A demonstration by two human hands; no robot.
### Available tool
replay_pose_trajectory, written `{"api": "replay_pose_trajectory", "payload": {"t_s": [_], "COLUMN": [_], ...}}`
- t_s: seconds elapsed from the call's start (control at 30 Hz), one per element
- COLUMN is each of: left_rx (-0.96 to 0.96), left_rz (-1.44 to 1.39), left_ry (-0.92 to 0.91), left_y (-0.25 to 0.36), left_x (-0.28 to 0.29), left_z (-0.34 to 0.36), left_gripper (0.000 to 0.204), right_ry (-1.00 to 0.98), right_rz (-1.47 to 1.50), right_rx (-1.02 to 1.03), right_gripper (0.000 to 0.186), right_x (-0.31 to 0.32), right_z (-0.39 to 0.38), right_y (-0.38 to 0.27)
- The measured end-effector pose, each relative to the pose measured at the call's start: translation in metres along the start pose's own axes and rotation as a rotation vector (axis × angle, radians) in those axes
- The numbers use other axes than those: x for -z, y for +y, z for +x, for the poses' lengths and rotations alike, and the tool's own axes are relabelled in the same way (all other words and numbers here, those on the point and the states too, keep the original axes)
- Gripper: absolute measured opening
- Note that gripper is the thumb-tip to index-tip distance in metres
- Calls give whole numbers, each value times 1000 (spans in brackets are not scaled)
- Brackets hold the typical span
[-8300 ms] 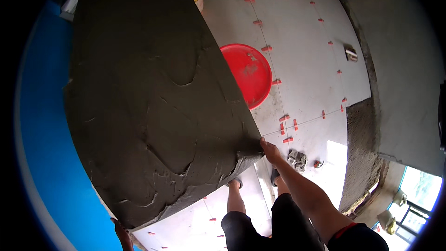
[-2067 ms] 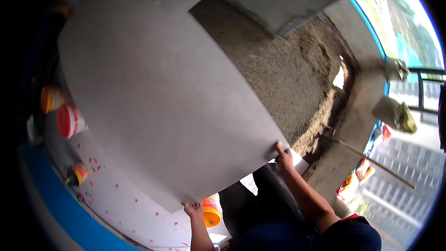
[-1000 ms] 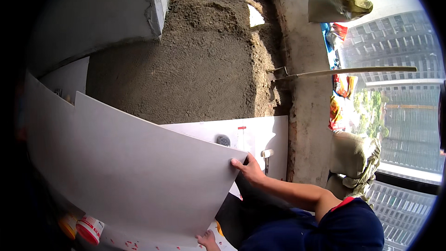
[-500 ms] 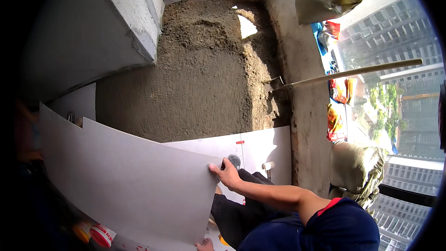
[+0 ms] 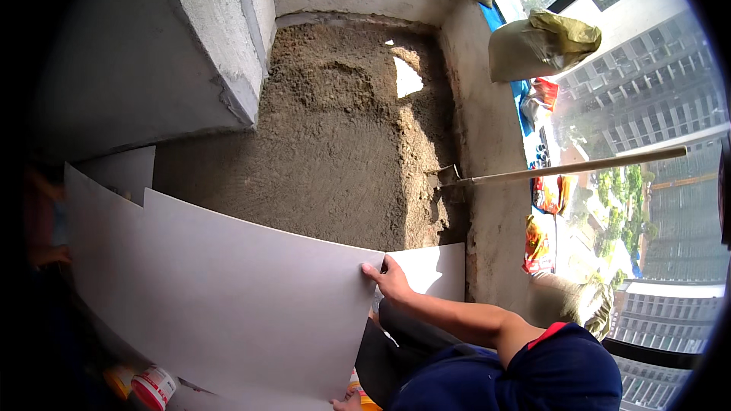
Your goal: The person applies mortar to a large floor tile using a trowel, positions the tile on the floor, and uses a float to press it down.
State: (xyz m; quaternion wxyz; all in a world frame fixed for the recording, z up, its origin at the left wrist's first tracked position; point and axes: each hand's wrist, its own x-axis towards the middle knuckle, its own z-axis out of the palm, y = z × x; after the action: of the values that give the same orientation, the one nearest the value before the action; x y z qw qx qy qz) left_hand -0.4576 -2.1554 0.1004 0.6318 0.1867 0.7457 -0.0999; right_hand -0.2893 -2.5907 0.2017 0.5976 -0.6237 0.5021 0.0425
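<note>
A large pale grey tile (image 5: 221, 289) with a notch cut in its upper edge is held up, slanting across the lower left. My right hand (image 5: 388, 278) grips its upper near corner, thumb on the face. My left hand (image 5: 349, 403), partly cut off at the bottom edge, holds the lower near corner. At the far left another person's hand (image 5: 55, 253) is at the tile's other end, mostly in shadow. Beyond the tile lies a bed of grey mortar (image 5: 304, 171), smoother near me and rougher toward the back, beside laid tile (image 5: 426, 266).
A concrete column (image 5: 137, 53) stands upper left. A long-handled tool (image 5: 579, 164) leans across the right wall from the mortar. Sacks (image 5: 537, 46) and colourful bags (image 5: 550, 190) line the window sill. A red and white bucket (image 5: 152, 387) and a yellow bucket (image 5: 118, 380) sit lower left.
Earlier a mortar-coated face was held up; now the plain face shows. Since then the tile has swung toward the mortar bed, and lately its near corner has shifted slightly right, covering more laid tile.
</note>
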Motion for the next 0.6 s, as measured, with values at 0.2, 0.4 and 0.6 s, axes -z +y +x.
{"api": "replay_pose_trajectory", "payload": {"t_s": [0.2, 0.4, 0.6], "left_rx": [-114, -150, -179], "left_rz": [114, 32, -97], "left_ry": [-52, -15, 98], "left_y": [-19, -44, -87], "left_x": [-7, -24, -72], "left_z": [7, 8, -4], "left_gripper": [57, 59, 60], "right_ry": [-70, -80, -143], "right_rz": [119, 172, 171], "right_rx": [-107, -107, -186], "right_gripper": [52, 46, 43], "right_x": [20, 25, 40], "right_z": [17, 65, 125], "right_y": [-23, -23, -52]}}
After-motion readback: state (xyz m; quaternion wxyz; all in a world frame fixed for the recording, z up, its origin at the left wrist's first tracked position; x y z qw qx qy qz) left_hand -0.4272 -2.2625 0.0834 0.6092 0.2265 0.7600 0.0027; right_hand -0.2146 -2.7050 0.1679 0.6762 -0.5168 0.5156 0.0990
